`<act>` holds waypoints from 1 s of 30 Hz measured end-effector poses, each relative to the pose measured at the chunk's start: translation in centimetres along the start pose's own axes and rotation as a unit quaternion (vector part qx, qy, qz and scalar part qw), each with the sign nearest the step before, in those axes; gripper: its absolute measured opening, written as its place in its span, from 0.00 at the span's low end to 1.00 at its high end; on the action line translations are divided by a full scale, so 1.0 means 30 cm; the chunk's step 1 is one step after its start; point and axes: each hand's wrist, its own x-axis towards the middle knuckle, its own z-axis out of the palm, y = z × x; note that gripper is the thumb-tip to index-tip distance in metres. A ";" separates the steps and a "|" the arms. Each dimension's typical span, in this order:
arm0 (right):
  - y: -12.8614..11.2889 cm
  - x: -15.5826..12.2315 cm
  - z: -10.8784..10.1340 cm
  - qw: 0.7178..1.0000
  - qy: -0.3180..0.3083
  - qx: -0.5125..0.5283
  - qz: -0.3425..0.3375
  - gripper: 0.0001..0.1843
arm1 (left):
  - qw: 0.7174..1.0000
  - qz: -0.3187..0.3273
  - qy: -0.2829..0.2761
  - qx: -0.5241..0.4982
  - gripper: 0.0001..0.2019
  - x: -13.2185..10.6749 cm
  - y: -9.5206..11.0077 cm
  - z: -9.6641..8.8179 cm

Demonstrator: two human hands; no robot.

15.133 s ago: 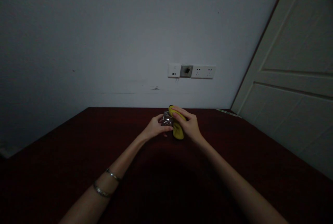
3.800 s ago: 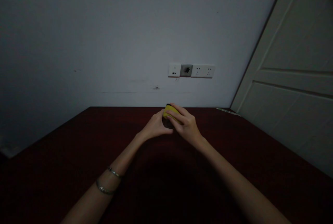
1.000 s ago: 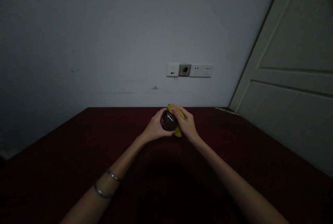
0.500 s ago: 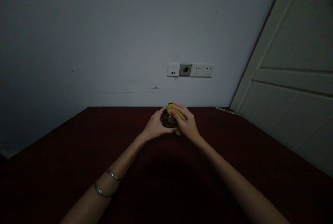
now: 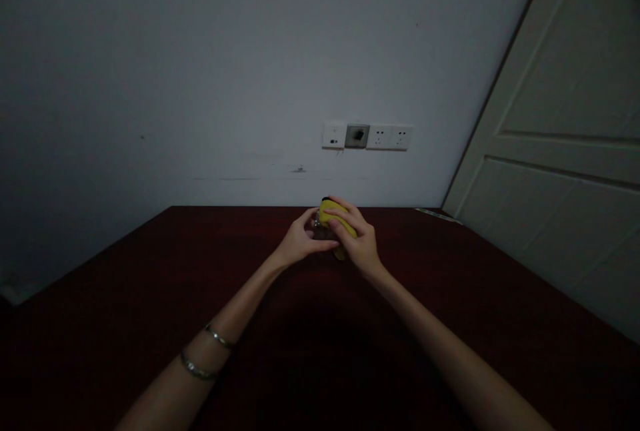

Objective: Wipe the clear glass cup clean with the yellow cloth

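My left hand (image 5: 299, 242) curves its fingers and thumb around a small clear round object (image 5: 317, 221), which looks like a glass. Dim light and the hands hide much of it, so its exact kind is unclear. My right hand (image 5: 361, 241) grips a yellow cloth (image 5: 330, 209) with a black edge and presses it against the glass from the right. A lower fold of the cloth shows beneath the right-hand fingers. Both hands are close together above the far part of the dark red table (image 5: 225, 271).
Behind the table rises a pale wall (image 5: 225, 84) with a row of sockets and switches (image 5: 367, 136). A panelled door (image 5: 560, 151) stands on the right. Near the table's far right corner lies a thin pale strip (image 5: 437, 215).
The glass has turned, and its round face no longer shows toward me. The yellow cloth now covers more of it, while both hands stay in nearly the same place.
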 end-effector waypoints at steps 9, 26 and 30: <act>-0.010 0.004 0.002 0.999 0.015 0.018 0.033 0.10 | 1.000 -0.010 -0.003 -0.027 0.35 -0.001 -0.008 -0.012; -0.030 0.063 -0.067 0.995 -0.099 -0.007 0.010 0.10 | 0.996 -0.075 0.018 -0.038 0.35 -0.004 0.007 0.017; -0.058 0.074 -0.099 0.974 -0.217 -0.036 -0.046 0.11 | 0.995 -0.090 0.016 -0.049 0.32 0.002 -0.003 0.011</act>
